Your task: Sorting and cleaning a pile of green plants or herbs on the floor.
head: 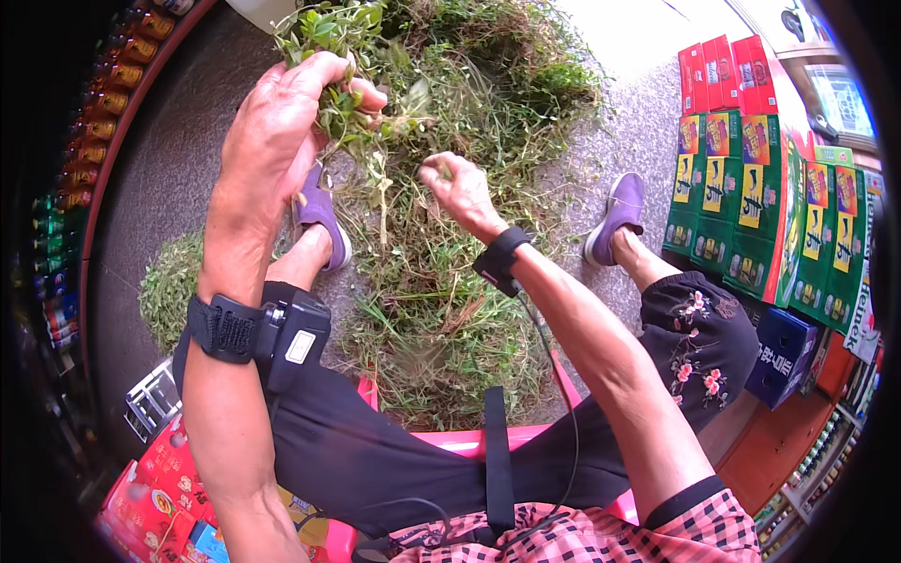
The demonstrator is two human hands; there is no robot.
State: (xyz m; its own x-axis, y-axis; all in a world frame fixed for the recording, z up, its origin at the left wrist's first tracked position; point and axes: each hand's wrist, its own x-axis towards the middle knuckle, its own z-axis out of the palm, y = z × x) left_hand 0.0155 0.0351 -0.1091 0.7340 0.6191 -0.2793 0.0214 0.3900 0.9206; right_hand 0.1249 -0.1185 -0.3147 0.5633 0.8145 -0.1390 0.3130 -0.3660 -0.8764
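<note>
My left hand [274,127] is raised at the upper left, its fingers closed around a bunch of green leafy stems [327,32]. A pale stem with roots or dry bits [382,186] hangs below that bunch. To the right and lower, my right hand [461,186] has its fingertips pinched together. A small greenish bit of plant [445,171] shows between them, slightly blurred. Beneath both hands, a large heap of cut green and dry plants [436,281] spreads over the floor between my feet. Part of the heap is hidden by my hands.
A smaller pile of leafy stems [169,288] lies on the grey floor [162,148] at left. Bottles line a shelf [120,105] beyond it. Stacked green and red drink cartons [757,183] stand at right. Red boxes [158,492] sit at lower left, beside my pink seat [450,442].
</note>
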